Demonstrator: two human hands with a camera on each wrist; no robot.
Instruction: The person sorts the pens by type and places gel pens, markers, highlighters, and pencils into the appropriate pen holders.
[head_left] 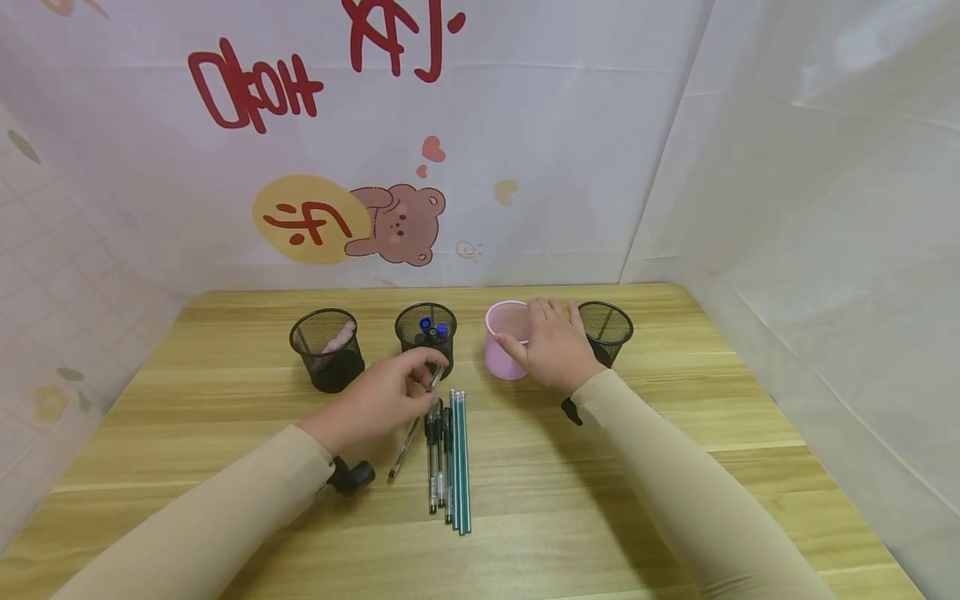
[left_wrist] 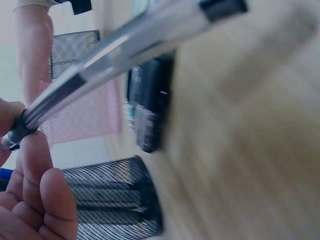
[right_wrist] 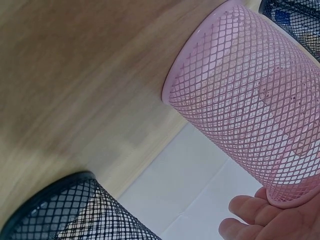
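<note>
My left hand [head_left: 378,396] pinches a clear pen [head_left: 406,447] with a dark end, just in front of a black mesh pen cup [head_left: 426,320]. The pen slants across the left wrist view, fingertips around its dark grip. Blue-tipped pens [head_left: 441,331] stand inside that cup. My right hand [head_left: 558,346] rests at the rim of a pink mesh pen cup [head_left: 506,363], fingers extended and thumb spread across its near side. In the right wrist view, fingertips show past the pink rim. Below the left hand lie several black-capped clear pens [head_left: 432,467] beside green pencils [head_left: 461,467].
At the left stands another black mesh cup [head_left: 330,371] with something pale pink [head_left: 341,336] in it. A further black mesh cup [head_left: 607,323] stands right of the pink one, partly behind my right hand. A printed white backdrop [head_left: 540,167] rises behind the wooden table [head_left: 540,517].
</note>
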